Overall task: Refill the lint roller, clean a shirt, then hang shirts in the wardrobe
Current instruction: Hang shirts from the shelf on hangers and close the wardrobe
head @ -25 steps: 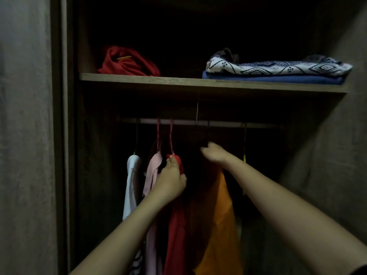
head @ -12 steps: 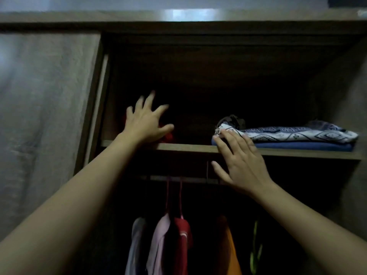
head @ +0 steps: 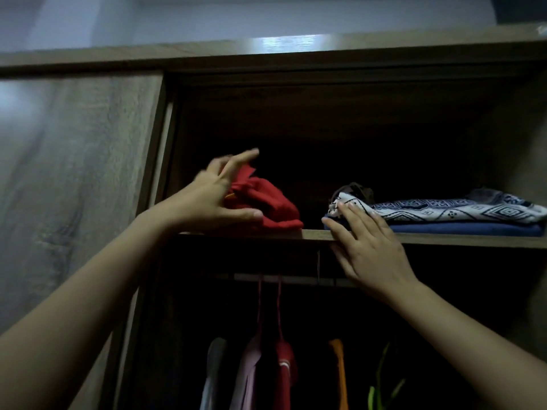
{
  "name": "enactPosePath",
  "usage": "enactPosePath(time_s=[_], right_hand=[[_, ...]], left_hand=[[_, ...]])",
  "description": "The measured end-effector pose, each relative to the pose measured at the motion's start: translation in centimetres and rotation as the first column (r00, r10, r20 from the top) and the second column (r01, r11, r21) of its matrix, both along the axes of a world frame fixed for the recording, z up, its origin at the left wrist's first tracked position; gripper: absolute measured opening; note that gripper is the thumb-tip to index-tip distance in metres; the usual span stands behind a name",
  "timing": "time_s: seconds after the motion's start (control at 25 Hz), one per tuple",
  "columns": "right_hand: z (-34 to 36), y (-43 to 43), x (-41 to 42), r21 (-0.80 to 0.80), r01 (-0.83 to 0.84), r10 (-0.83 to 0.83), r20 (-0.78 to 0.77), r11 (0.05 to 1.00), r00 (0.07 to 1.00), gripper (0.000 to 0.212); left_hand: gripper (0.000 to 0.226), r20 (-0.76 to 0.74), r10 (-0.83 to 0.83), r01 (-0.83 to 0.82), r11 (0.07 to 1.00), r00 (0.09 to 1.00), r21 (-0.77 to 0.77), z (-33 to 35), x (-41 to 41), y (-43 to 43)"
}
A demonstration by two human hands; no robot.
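A crumpled red garment (head: 273, 202) lies at the left end of the wardrobe shelf (head: 444, 240). My left hand (head: 207, 202) reaches over it, fingers spread on top and thumb along its front, taking hold of the cloth; the hand is blurred. My right hand (head: 370, 250) rests flat against the shelf's front edge, its straight fingertips touching a folded patterned cloth (head: 444, 209). Below the shelf, a white shirt (head: 213, 371), a pink shirt (head: 248, 371), a red shirt (head: 284, 371) and an orange shirt (head: 340, 371) hang from the rail (head: 296, 280).
A folded blue cloth (head: 461, 229) lies under the patterned one. A green hanger (head: 381, 386) hangs to the right of the orange shirt. The wardrobe's sliding door (head: 74, 187) covers the left side. The inside of the wardrobe is dark.
Both hands rose from the hanging shirts to the shelf and the view tilted up. My left hand has closed in on the red garment; my right hand moved onto the shelf edge.
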State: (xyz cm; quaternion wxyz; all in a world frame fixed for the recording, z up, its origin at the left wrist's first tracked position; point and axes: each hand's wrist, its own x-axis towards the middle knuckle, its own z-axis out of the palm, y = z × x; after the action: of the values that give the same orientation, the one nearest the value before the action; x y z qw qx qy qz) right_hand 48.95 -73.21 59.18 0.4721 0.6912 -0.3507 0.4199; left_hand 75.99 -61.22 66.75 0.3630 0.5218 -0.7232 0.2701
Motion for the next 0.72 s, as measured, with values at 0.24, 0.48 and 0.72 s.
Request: enactPosePath(time_s=[0.24, 0.48, 0.72], right_hand=[[-0.9, 5.1, 2.3, 0.316, -0.381, 0.358, 0.132, 0.869, 0.924, 0.082], [-1.2, 12.4, 6.8, 0.295, -0.510, 0.493, 0.136, 0.808, 0.860, 0.108], [-4.8, 17.8, 7.6, 0.170, -0.807, 0.755, 0.287, 0.565, 0.589, 0.060]], left_hand=[[0.083, -0.098, -0.054, 0.062, 0.995, 0.994, 0.081, -1.6, 1.6, 0.1], [0.067, -0.183, -0.384, 0.367, 0.922, 0.905, -0.122, -5.0, 0.1, 6.0], [0.068, -0.496, -0.657, 0.742, 0.669, 0.568, -0.038, -10.5, 0.4, 13.1]])
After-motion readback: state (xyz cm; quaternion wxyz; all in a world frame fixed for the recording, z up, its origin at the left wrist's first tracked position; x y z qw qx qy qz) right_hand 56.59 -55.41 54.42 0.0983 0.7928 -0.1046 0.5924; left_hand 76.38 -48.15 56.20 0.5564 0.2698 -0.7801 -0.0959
